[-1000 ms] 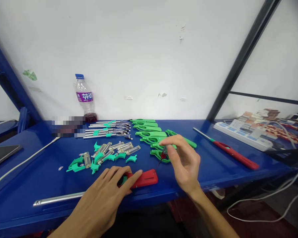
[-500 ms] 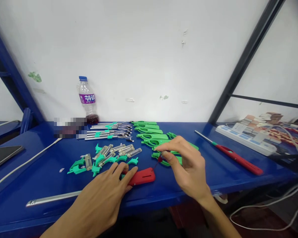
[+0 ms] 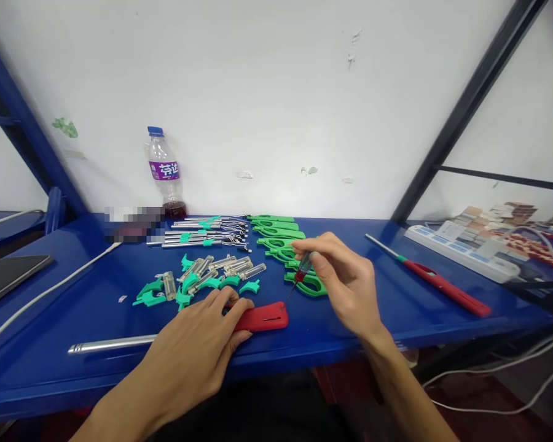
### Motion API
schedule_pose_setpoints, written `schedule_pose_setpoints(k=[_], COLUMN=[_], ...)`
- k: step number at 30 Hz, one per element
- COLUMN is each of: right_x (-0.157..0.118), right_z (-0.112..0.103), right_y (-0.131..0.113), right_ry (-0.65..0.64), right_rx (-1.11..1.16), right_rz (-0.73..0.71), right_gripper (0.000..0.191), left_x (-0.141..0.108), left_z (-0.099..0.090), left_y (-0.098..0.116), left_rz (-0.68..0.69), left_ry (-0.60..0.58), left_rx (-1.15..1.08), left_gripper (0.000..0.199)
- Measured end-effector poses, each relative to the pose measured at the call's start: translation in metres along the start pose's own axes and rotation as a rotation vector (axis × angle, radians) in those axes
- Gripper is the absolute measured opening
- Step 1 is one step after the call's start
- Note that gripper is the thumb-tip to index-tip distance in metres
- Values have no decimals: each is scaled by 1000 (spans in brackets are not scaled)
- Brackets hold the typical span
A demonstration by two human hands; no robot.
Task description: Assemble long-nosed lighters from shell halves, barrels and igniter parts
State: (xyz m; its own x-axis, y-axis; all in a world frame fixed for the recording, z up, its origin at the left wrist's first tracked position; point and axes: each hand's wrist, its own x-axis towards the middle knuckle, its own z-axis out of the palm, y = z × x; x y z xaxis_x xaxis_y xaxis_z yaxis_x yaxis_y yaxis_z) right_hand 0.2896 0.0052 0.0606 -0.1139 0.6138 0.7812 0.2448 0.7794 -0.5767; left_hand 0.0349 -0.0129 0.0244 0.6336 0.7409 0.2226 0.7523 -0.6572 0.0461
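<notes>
My left hand [image 3: 207,331] is closed on a red long-necked lighter [image 3: 262,317], which lies flat near the table's front edge. Its metal tube [image 3: 113,344] sticks out to the left from under the hand. In my right hand [image 3: 345,285] a small screwdriver [image 3: 301,274] is pinched between thumb and fingers, held tilted. The thin shaft reaches down to the lighter's right end, its tip touching or very near a small spot there. Most of the lighter's middle is hidden by my left hand.
Green lighter casings [image 3: 281,242] lie in a column behind my right hand. Metal tubes with wires [image 3: 193,237], clear fuel tanks [image 3: 233,265] and teal triggers [image 3: 151,293] lie left. Another red lighter [image 3: 445,285], a power strip [image 3: 461,253], bottle [image 3: 168,175] and phone [image 3: 13,276] stand around.
The screwdriver has become more upright, and more of its handle shows as the right hand shifts slightly. My left hand still holds the lighter. The whole view has shifted a little.
</notes>
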Motion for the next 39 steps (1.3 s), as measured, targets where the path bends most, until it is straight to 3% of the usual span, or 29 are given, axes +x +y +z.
schedule_pose_setpoints(k=[5,12,15,19,26,29,34,39], right_x=[2,-1,-2,-2,-5,-6,-4,-6], right_z=[-2,-1,1,1,4,7,6,2], right_y=[2,1,2,5,1,1,3,-1], right_ry=[25,9,-45,20,-75,-96,44,20], right_rx=[57,27,86,99,158,211,117,98], right_rz=[-32,-2,-65,-61,-54,-49,-48,10], right_gripper=[7,23,13,8,26,20,9,26], left_x=[3,0,-2,-2,-3,-4,-4,-4], left_z=[0,2,5,6,8,10,12,13], left_y=[1,0,-1,0,2,2,1,0], left_rz=[-10,-2,9,11,17,33,62,51], left_ry=[-27,-23,22,19,6,37,49,11], left_rx=[10,4,36,50,88,112,145,143], left_gripper=[27,30,31,29,31,33,33,36])
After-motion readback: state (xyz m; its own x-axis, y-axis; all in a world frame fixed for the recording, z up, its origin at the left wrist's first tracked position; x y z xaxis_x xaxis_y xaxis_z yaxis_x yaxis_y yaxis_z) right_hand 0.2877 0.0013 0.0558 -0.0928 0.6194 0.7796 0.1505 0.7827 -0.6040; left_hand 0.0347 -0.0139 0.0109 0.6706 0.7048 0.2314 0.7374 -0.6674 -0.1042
